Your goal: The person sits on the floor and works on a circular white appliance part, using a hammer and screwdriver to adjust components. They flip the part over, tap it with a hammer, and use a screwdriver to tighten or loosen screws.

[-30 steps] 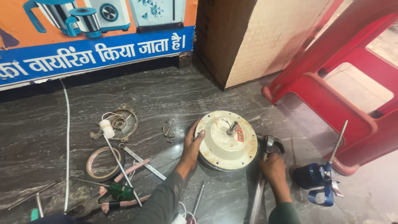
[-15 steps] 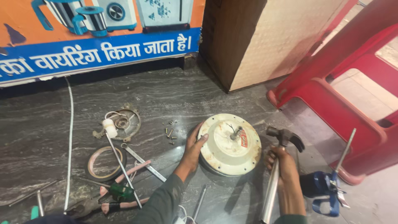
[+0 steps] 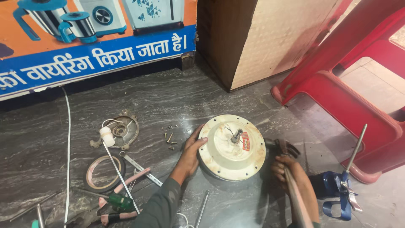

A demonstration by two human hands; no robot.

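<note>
- Steadying the motor housing (image 3: 232, 147), a round cream casing, on the grey stone floor (image 3: 177, 101); it lies flat with its shaft (image 3: 236, 136) pointing up, in front of the cardboard box (image 3: 257, 38) and beside the red chair (image 3: 350, 97).
- Left hand (image 3: 192, 154): palm and spread fingers press on the housing's left rim; the grip is not closed round anything, a bracing hold only. The forearm in a dark sleeve runs in from the lower edge of the view.
- Right hand (image 3: 289, 169): grip clenched on the wooden handle of a hammer (image 3: 284, 147), high up near the head; the head sits just beside the housing's right edge. Whether metal touches casing cannot be told.
- Judgement: the step in hand is striking or tapping the housing's rim. The next blow calls for a firm brace from the left hand and fingers kept off the struck side.
- Nearby, untouched: loose screws (image 3: 169, 137), a tape roll (image 3: 105, 173), a smaller end plate (image 3: 122, 130), a spanner (image 3: 141, 168).
</note>
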